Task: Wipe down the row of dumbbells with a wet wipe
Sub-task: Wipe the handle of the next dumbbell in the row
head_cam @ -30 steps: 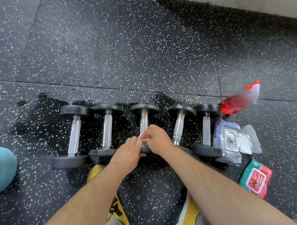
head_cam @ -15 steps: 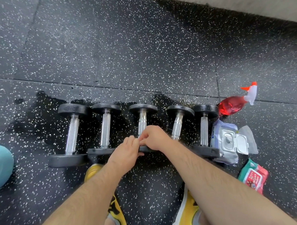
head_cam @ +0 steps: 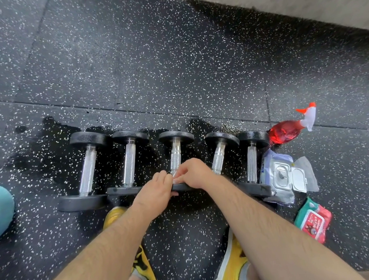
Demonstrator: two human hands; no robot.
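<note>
Several black dumbbells with chrome handles lie side by side on the speckled rubber floor. The middle dumbbell (head_cam: 175,154) has both my hands at the near end of its handle. My right hand (head_cam: 194,174) curls over that end, and a sliver of white wet wipe (head_cam: 174,174) shows at its fingertips. My left hand (head_cam: 157,190) presses against it from the left, with the thumb on the near weight plate. Most of the wipe is hidden under my fingers.
An open grey wipes pack (head_cam: 283,178) lies right of the row, a red-green wipes pack (head_cam: 314,221) nearer me. A red spray bottle (head_cam: 288,131) lies at the far right. Wet patches darken the floor (head_cam: 44,157). My yellow shoes (head_cam: 142,265) stand below; a teal object (head_cam: 2,207) is at left.
Both hands have stayed at the near end of the middle dumbbell's handle with only slight shifts. The view has drifted a little.
</note>
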